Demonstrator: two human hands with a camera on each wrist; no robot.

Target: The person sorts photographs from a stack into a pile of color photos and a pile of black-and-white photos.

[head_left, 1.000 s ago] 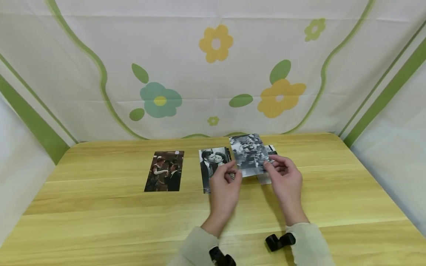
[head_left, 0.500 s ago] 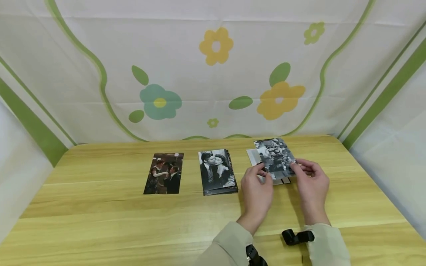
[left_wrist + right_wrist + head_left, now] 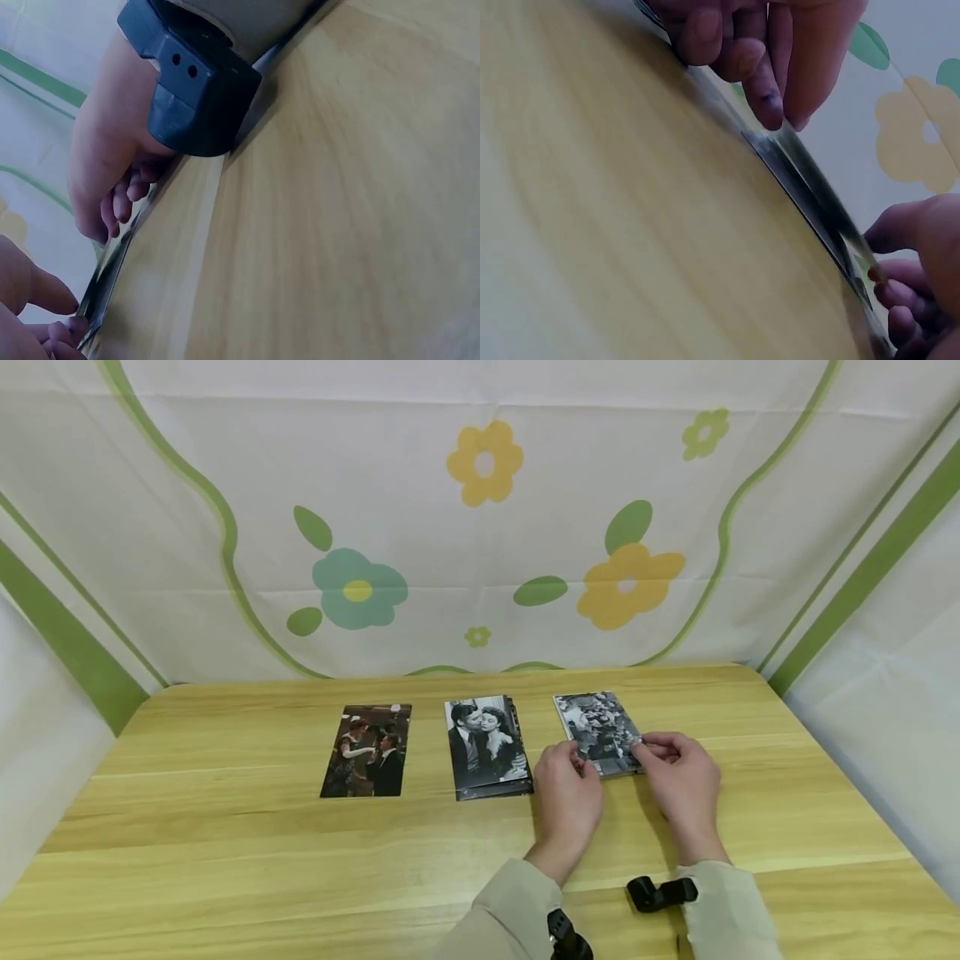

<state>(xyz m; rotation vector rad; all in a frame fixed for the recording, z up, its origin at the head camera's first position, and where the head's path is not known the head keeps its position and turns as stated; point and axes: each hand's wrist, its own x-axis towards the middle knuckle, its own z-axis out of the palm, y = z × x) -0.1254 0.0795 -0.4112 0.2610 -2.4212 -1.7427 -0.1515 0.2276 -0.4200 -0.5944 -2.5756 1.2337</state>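
Observation:
Both hands are at a black-and-white photo card [image 3: 602,727] showing a crowd, at the right of the row. My left hand [image 3: 568,797] pinches its near left corner, and my right hand [image 3: 682,789] pinches its right edge between thumb and fingers. In the right wrist view the photo card [image 3: 821,187] appears edge-on, slightly tilted, with another card [image 3: 789,189] just under it. From above, the crowd photo nearly covers what lies beneath. The left wrist view shows my left hand [image 3: 112,150] with curled fingers at the card's edge.
Left of my hands lies a small stack of photo cards [image 3: 489,745], topped by a black-and-white couple. A single colour photo card [image 3: 367,752] lies farther left. Behind the wooden table [image 3: 300,877] hangs a white cloth [image 3: 420,502] with printed flowers.
Both hands carried the crowd photo rightward from near the middle stack, then lowered it over the right-hand cards. The couple stack, partly covered before, now shows fully.

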